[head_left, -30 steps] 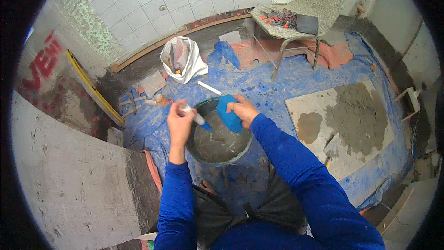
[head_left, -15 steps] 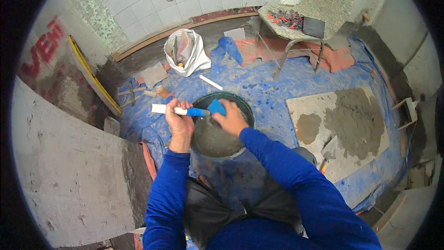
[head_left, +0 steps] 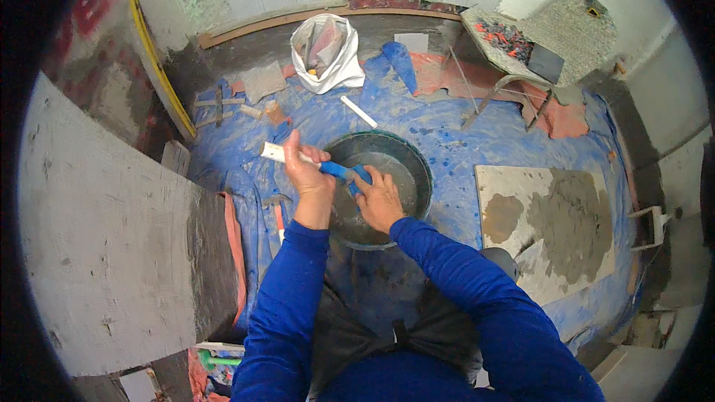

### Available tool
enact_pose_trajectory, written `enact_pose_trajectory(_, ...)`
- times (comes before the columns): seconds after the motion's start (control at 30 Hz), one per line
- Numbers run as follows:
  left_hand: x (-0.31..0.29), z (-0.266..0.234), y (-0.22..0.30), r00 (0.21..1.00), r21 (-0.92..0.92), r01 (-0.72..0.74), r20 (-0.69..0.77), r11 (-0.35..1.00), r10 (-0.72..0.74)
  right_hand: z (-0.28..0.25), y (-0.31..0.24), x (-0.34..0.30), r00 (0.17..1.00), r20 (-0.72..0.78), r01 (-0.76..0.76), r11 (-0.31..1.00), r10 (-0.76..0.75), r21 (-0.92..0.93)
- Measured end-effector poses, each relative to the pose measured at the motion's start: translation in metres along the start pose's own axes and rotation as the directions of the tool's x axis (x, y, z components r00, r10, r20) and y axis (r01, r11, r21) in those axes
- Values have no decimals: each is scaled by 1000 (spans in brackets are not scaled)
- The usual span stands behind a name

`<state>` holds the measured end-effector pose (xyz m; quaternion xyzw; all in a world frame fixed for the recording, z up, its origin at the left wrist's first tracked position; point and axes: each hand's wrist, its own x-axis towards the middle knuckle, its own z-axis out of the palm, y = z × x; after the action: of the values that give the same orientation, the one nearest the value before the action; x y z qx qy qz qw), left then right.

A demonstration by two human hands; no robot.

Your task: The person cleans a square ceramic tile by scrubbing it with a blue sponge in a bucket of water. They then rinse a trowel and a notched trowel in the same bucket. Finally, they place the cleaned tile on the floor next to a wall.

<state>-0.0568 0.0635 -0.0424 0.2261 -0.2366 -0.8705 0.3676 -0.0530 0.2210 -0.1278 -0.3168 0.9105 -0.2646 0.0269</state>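
My left hand is closed around a stick-like tool with a white end and a blue section; its exact kind I cannot make out. Pressed to the blue end is a blue sponge, gripped in my right hand. Both hands meet over a round dark tub of murky grey water. The tool tilts down toward the right, and its far tip is partly hidden by my right fingers.
On the right, a board bears wet grey mortar and a trowel. A white sack and a white strip lie beyond the tub. A chair stands at the back right. A hammer rests left of the tub on blue sheeting.
The view has shifted, so the room sits further right in the picture. The tool now slopes down to the right instead of lying nearly level, and my right hand has turned, its fingers wrapping the blue end.
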Motion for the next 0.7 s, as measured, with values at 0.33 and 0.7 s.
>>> enact_pose_trajectory(0.33, 2, -11, -9, 1000, 87, 2, 15, 996, -3, 20, 40, 14, 941, 255, -222, 975, 221, -24)
enact_pose_trajectory(0.7, 12, -61, -50, 990, 731, 27, 74, 681, -118, 69, 106, 29, 630, 493, -580, 786, 600, -216)
